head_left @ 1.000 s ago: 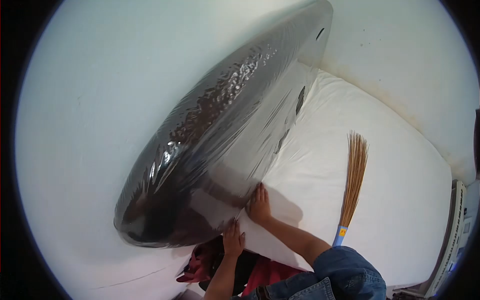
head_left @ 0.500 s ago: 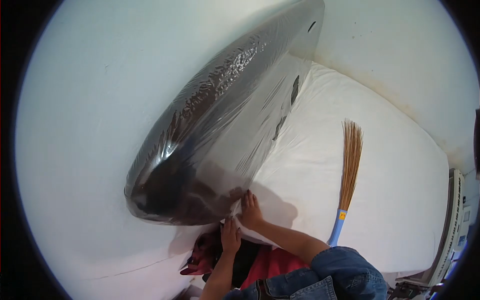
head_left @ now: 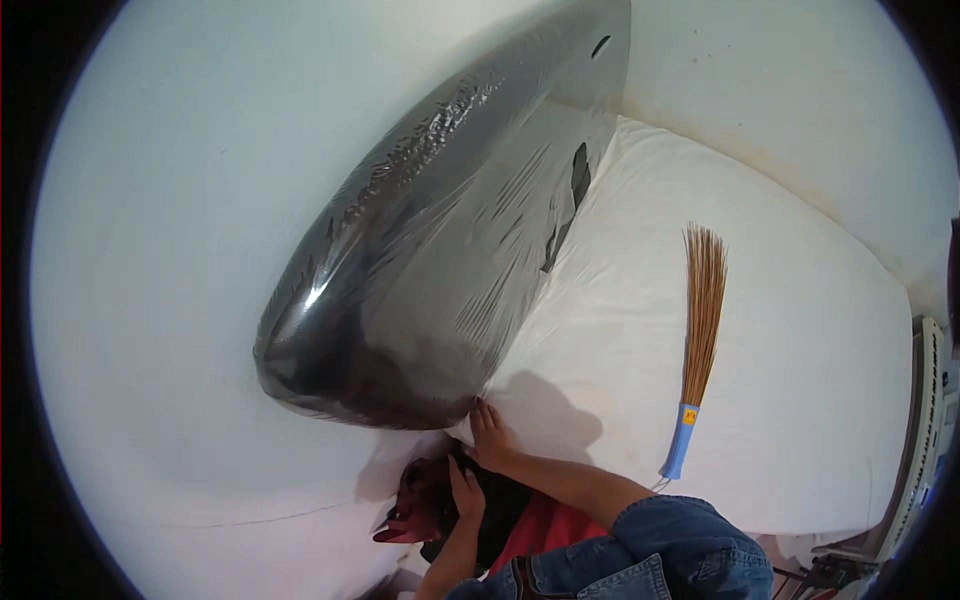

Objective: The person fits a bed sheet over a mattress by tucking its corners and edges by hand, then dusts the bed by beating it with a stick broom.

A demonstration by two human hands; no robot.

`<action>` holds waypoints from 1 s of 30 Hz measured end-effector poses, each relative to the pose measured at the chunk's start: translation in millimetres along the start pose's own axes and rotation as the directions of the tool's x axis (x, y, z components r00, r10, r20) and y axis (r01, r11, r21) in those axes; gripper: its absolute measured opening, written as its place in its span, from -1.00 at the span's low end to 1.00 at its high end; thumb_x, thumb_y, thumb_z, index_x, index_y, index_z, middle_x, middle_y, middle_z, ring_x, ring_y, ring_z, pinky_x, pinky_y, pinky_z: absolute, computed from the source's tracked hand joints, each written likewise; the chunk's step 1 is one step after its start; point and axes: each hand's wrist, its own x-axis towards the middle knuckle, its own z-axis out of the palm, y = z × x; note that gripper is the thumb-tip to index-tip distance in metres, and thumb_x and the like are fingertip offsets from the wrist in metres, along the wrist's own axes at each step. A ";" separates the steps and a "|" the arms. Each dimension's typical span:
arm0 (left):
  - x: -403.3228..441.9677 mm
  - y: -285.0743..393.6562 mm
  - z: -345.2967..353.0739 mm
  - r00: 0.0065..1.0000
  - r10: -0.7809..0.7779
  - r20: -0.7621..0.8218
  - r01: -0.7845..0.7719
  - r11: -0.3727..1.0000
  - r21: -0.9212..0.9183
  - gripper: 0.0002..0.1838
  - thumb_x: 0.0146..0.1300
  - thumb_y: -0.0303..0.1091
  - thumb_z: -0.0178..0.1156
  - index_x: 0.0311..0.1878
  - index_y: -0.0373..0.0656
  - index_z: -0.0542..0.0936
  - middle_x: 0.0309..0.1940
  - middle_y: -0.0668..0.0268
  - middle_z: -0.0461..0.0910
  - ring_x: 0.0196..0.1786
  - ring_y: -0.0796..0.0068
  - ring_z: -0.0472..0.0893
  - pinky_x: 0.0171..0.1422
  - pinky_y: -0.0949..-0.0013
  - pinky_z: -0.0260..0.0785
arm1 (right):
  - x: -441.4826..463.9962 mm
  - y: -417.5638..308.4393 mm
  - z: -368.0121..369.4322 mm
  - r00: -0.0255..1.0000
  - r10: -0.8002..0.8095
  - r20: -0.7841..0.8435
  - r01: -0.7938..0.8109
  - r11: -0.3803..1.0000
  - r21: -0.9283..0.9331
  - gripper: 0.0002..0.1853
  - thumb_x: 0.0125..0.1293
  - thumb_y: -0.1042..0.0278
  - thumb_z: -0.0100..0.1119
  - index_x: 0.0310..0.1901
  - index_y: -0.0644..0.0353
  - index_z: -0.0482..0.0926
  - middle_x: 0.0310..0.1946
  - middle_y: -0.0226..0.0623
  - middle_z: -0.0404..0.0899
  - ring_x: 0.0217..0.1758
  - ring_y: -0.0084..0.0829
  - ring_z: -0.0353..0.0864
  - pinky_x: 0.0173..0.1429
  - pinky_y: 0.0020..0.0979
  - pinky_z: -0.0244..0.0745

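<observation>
My right hand (head_left: pixel 490 437) lies at the corner of the white-sheeted mattress (head_left: pixel 640 330), fingers stretched out and touching the sheet where it meets the headboard. Just below it, my left hand (head_left: pixel 466 492) has its fingers extended by the mattress's side edge, beside a dark and red bundle (head_left: pixel 420 497); nothing shows in its grip. A dark padded headboard (head_left: pixel 400 240) in clear plastic wrap rises along the wall at the bed's head. The wrap is torn in places along its lower edge.
A stick broom (head_left: pixel 704 320) with a blue handle lies on the bed. Pale walls (head_left: pixel 180 250) stand behind the headboard and along the bed's far side. A white slatted unit (head_left: pixel 918 400) stands past the bed's right end. Red cloth (head_left: pixel 550 525) shows below the near edge.
My left hand has come down off the mattress corner toward the dark bundle. My right hand has shifted slightly left and down, still at the corner. The view has moved a little.
</observation>
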 end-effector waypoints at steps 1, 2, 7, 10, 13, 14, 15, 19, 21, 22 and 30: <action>-1.5 -1.3 -0.2 1.000 -0.001 0.001 0.001 1.000 0.008 -0.42 0.42 -0.32 -0.15 0.42 -0.45 0.09 0.38 -0.24 0.17 0.44 -0.13 0.18 0.52 0.14 0.00 | 0.9 2.0 -0.8 1.000 -0.024 0.017 0.024 1.000 0.000 -0.04 0.25 -0.17 0.04 0.38 0.55 0.03 0.47 0.20 -0.08 0.58 0.04 -0.23 0.59 -0.11 -0.32; -3.1 -2.8 -0.2 1.000 0.017 0.007 -0.017 1.000 0.006 -0.43 0.43 -0.32 -0.15 0.43 -0.41 0.10 0.38 -0.20 0.18 0.44 -0.11 0.20 0.50 0.14 0.03 | 1.1 4.1 -1.2 1.000 -0.023 0.019 0.023 1.000 0.009 -0.04 0.25 -0.17 0.04 0.38 0.55 0.03 0.47 0.20 -0.08 0.58 0.04 -0.23 0.59 -0.11 -0.32; -1.6 -5.2 0.8 1.000 -0.007 -0.020 0.008 1.000 0.025 -0.43 0.42 -0.33 -0.13 0.41 -0.43 0.13 0.38 -0.20 0.18 0.44 -0.11 0.20 0.51 0.15 0.03 | -9.9 17.2 -4.3 0.990 -0.133 -0.048 0.138 0.980 0.145 -0.12 0.28 -0.10 0.06 0.42 0.42 0.04 0.46 0.08 0.02 0.58 -0.06 -0.17 0.59 -0.13 -0.31; 11.9 -11.4 4.1 0.995 -0.022 -0.098 0.022 1.000 0.007 -0.44 0.41 -0.34 -0.11 0.40 -0.42 0.14 0.38 -0.20 0.18 0.44 -0.11 0.19 0.51 0.14 0.02 | -29.5 34.8 1.0 0.890 -0.456 -0.007 0.449 0.873 0.188 -0.24 0.29 0.00 0.07 0.40 0.31 0.16 0.41 0.01 0.15 0.54 -0.08 -0.01 0.56 -0.10 -0.14; 39.2 -7.7 6.9 0.985 0.006 -0.174 0.009 0.996 0.086 -0.46 0.38 -0.36 -0.04 0.35 -0.46 0.20 0.34 -0.20 0.23 0.41 -0.13 0.21 0.49 0.12 0.04 | -73.7 59.4 12.9 0.865 -0.456 -0.211 0.494 0.694 0.524 -0.38 0.25 0.24 0.14 0.32 0.28 0.29 0.34 -0.02 0.26 0.47 -0.08 0.14 0.52 -0.08 0.02; 48.6 5.2 5.8 0.979 0.078 -0.187 -0.062 0.994 0.091 -0.45 0.33 -0.38 0.02 0.31 -0.47 0.22 0.28 -0.21 0.27 0.35 -0.17 0.26 0.45 0.09 0.07 | -93.0 72.4 7.3 0.904 -0.322 -0.280 0.426 0.722 0.545 -0.41 0.20 0.36 0.15 0.28 0.28 0.31 0.32 0.00 0.27 0.44 -0.05 0.18 0.50 -0.08 0.06; 53.9 16.3 5.4 0.968 0.151 -0.198 -0.134 0.986 0.097 -0.45 0.28 -0.39 0.07 0.28 -0.49 0.25 0.22 -0.22 0.32 0.30 -0.21 0.30 0.42 0.07 0.10 | -115.6 87.2 -2.2 0.922 -0.179 -0.343 0.356 0.741 0.570 -0.43 0.16 0.48 0.15 0.25 0.29 0.34 0.30 0.02 0.29 0.42 -0.01 0.22 0.49 -0.08 0.11; 63.7 43.9 17.8 0.954 0.218 -0.206 -0.156 0.947 0.280 -0.40 0.16 -0.43 0.17 0.25 -0.48 0.27 0.09 -0.20 0.38 0.16 -0.22 0.36 0.32 -0.01 0.16 | -199.7 154.7 -42.0 0.756 0.423 -0.500 -0.243 0.890 0.385 -0.34 0.08 0.45 0.22 0.27 0.28 0.28 0.27 0.09 0.27 0.39 0.10 0.18 0.42 0.11 0.07; 53.4 48.5 29.7 0.874 0.342 -0.345 -0.171 0.881 0.441 -0.34 0.10 -0.44 0.21 0.27 -0.45 0.25 0.01 -0.14 0.40 0.09 -0.18 0.37 0.23 -0.05 0.19 | -233.3 188.7 -43.5 0.573 0.597 -0.561 -0.540 0.790 0.289 -0.23 0.05 0.31 0.31 0.31 0.28 0.23 0.24 0.07 0.25 0.32 0.08 0.20 0.32 0.14 0.12; 49.6 55.0 37.5 0.872 0.354 -0.339 -0.190 0.882 0.431 -0.34 0.10 -0.44 0.21 0.27 -0.45 0.25 0.01 -0.14 0.40 0.09 -0.18 0.37 0.23 -0.05 0.19 | -240.3 195.7 -46.1 0.557 0.602 -0.572 -0.551 0.783 0.287 -0.23 0.05 0.31 0.31 0.31 0.28 0.23 0.24 0.07 0.25 0.32 0.08 0.20 0.32 0.14 0.12; 33.7 119.2 104.7 0.915 0.254 -0.315 -0.219 0.965 0.143 -0.31 0.14 -0.33 0.18 0.33 -0.38 0.23 0.06 -0.07 0.38 0.15 -0.12 0.35 0.25 -0.09 0.15 | -265.2 193.8 -41.8 0.225 0.920 -0.320 -0.783 0.366 0.504 -0.11 0.01 0.26 0.37 0.38 0.25 0.13 0.14 -0.01 0.25 0.18 0.01 0.26 0.14 -0.04 0.32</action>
